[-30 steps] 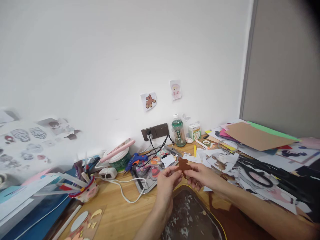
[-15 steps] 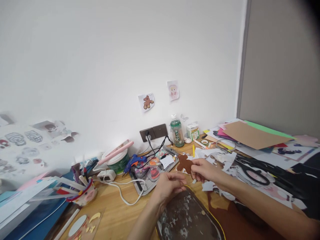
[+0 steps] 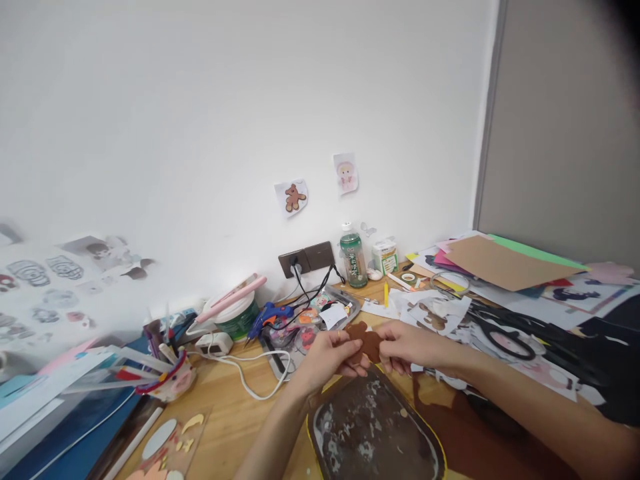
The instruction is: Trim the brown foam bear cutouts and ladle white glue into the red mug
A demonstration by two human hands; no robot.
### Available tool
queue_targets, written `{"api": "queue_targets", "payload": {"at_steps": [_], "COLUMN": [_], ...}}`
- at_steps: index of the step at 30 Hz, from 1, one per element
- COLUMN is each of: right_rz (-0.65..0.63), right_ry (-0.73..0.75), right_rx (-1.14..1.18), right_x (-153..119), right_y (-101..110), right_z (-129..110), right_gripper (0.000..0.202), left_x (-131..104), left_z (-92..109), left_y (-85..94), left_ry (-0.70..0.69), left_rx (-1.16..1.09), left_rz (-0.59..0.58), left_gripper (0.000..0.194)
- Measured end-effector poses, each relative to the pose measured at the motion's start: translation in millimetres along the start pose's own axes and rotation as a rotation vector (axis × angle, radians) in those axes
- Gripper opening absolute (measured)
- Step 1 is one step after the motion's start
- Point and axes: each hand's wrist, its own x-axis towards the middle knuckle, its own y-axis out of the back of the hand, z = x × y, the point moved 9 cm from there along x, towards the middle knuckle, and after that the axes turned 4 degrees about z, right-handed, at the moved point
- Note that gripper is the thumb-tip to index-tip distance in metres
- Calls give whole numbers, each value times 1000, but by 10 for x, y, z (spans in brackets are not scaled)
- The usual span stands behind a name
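A brown bear-shaped cutout [image 3: 370,344] is held up between my two hands. My left hand [image 3: 330,363] pinches its left side, thumb on top and fingers underneath. At its right edge the fingers of my right hand [image 3: 407,345] are closed on it; the fingertips are partly hidden. Directly below my hands lies a dark, worn mat or tray [image 3: 375,427] with a yellow rim and whitish smears. Brown sheet material [image 3: 465,427] spreads beneath my right forearm.
Paper scraps [image 3: 435,313] and black scissors [image 3: 510,343] lie to the right. A metal tray [image 3: 280,363], blue glue gun [image 3: 267,320] and white cable [image 3: 250,387] are left of centre. A green bottle [image 3: 353,260] stands by the wall. Stacked coloured sheets [image 3: 515,260] fill the back right.
My left hand has moved up and taken hold of the bear cutout's left side. The cutout has come slightly lower and nearer, with my right hand still at its edge.
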Motion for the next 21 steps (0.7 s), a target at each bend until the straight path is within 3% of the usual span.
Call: {"api": "queue_targets", "payload": {"at_steps": [5, 9, 12, 16, 21], "right_rz": [-63, -181, -273, -272, -292], "right_ry": [-40, -36, 33, 151, 159], "right_rx": [-54, -78, -191, -299, 5], "right_x": [-30, -56, -111, -164, -144], "right_y": [-87, -218, -323, -313, -290], "right_z": [32, 114, 121, 7, -140], "right_gripper": [13, 21, 22, 21, 28], "left_x": [-35, -90, -131, -136, -72], "left_z": [32, 91, 135, 137, 177], "left_y": [63, 116, 123, 141, 156], "left_ry": [1, -7, -44, -52, -102], "left_rx": [63, 111, 175, 184, -63], "left_rz": [-61, -113, -136, -114, -22], "left_gripper": [22, 19, 21, 20, 23]}}
